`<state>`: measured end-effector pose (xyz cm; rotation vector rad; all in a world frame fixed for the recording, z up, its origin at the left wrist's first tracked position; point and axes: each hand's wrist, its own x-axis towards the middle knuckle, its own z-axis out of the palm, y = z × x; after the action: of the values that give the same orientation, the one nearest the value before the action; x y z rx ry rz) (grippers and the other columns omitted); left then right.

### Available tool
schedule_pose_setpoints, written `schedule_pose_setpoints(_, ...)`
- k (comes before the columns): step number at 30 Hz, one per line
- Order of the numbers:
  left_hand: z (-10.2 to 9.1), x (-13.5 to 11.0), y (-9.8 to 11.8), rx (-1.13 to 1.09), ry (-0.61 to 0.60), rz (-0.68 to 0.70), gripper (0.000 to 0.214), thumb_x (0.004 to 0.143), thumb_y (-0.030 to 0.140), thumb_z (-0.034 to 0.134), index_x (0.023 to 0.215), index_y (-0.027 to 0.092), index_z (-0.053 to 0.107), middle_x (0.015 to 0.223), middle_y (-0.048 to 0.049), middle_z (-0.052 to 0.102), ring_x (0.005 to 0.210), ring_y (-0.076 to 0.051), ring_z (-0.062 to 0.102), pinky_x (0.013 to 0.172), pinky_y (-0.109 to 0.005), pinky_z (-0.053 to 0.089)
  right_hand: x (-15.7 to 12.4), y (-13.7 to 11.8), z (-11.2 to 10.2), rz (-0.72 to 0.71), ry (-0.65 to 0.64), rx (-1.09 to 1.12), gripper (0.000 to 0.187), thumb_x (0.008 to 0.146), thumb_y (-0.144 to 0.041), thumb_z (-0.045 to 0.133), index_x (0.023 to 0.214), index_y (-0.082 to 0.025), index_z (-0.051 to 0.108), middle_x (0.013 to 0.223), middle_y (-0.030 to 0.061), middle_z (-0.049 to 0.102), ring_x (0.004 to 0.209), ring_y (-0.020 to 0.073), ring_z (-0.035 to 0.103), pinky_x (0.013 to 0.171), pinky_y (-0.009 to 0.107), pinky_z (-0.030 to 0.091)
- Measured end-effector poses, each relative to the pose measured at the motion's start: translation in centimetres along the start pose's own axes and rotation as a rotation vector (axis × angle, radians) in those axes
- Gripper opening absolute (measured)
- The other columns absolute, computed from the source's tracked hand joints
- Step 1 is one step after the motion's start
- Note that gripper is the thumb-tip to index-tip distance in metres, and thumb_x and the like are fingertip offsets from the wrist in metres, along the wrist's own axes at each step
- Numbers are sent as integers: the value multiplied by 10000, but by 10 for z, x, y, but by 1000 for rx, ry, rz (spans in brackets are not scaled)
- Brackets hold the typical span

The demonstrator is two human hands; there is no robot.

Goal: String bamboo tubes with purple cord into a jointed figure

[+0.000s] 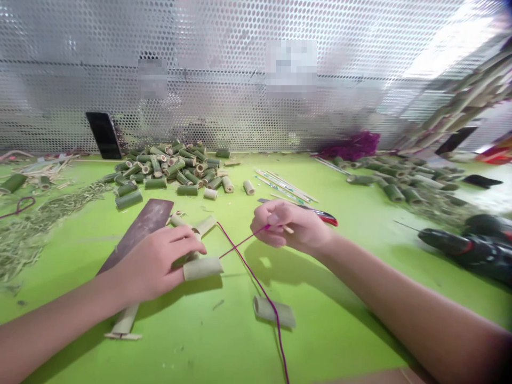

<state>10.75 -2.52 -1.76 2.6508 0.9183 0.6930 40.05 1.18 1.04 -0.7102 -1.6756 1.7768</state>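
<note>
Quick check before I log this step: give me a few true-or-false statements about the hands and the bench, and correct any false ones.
The right hand pinches a purple cord. True.
The left hand grips a cordless drill. False: it is on a pale bamboo tube, and the drill lies off to the right.
A pile of green bamboo segments lies beyond the hands. True.
The work surface is blue. False: the work surface is bright green.
A red-and-black utility knife lies just beyond the right hand. True.
</note>
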Motion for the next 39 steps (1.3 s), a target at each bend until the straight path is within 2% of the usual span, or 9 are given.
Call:
schedule_pose_setpoints(4, 6, -2, 0, 43, 28, 127, 183, 976, 145, 568, 929, 201, 736, 753, 7, 767, 625, -141, 691, 658, -277, 563, 2, 3, 3, 60, -46, -187, 190, 773, -248, 583, 593, -188, 571, 509, -26, 565, 456, 108, 445, 504, 273, 336)
schedule_pose_setpoints(11, 1, -2, 5, 144, 28, 268, 320, 964, 38, 439, 922, 189, 718, 685, 2, 731, 560, -139, 662, 550, -252, 512, 0, -2, 30, 220, -20, -408, 214, 825, -277, 592, 635, -178, 596, 585, -32, 596, 559, 111, 529, 584, 259, 405)
schedule_pose_setpoints(15, -1, -3, 6, 159, 95, 216, 273, 946, 50, 455, 934, 184, 693, 635, 26, 700, 508, -119, 640, 530, -231, 530, 1, -2, 30, 208, -14, -459, 231, 845, -284, 576, 640, -177, 585, 585, -31, 582, 566, 111, 528, 589, 258, 404)
schedule_pose_setpoints(18, 2, -4, 6, 118, 170, 141, 211, 913, 63, 492, 815, 189, 630, 564, 62, 646, 438, -82, 598, 444, -166, 490, 1, 0, 28, 212, -12, -517, 228, 856, -279, 561, 655, -174, 579, 609, -24, 592, 580, 114, 530, 588, 258, 402)
schedule_pose_setpoints(21, 6, -4, 6, 91, 196, 137, 250, 902, 51, 482, 723, 196, 578, 564, 67, 640, 450, -67, 600, 447, -141, 490, 0, 3, 35, 123, 10, -657, 230, 894, -280, 552, 692, -175, 582, 613, -31, 562, 557, 105, 469, 547, 252, 358)
schedule_pose_setpoints(25, 10, -2, 8, 162, 214, 143, 259, 932, 101, 481, 705, 192, 566, 546, 54, 619, 425, -85, 568, 420, -175, 468, -3, 9, 56, -209, 1, -918, 176, 934, -213, 554, 793, -166, 648, 824, 29, 629, 716, 131, 556, 663, 266, 444)
schedule_pose_setpoints(29, 12, 2, 10, 201, 136, 116, 272, 995, 242, 515, 749, 174, 608, 586, 15, 650, 453, -123, 594, 439, -232, 486, -4, 15, 70, -388, -142, -1131, 132, 934, -181, 558, 863, -164, 668, 1040, 88, 658, 909, 182, 581, 839, 311, 490)
schedule_pose_setpoints(36, -10, 0, 6, 108, -160, 149, 61, 942, 229, 652, 937, 181, 689, 777, -5, 714, 679, -186, 676, 727, -378, 576, -5, 15, 68, -282, -181, -1346, 167, 967, -220, 499, 876, -175, 632, 892, 40, 612, 690, 144, 478, 671, 279, 424)
schedule_pose_setpoints(39, -20, -2, 8, 99, -235, 92, 256, 878, 281, 731, 1111, 186, 682, 968, -46, 748, 834, -238, 706, 830, -446, 577, -5, 13, 71, -268, -192, -1369, 154, 951, -216, 511, 861, -176, 630, 871, 36, 610, 677, 141, 472, 670, 279, 411)
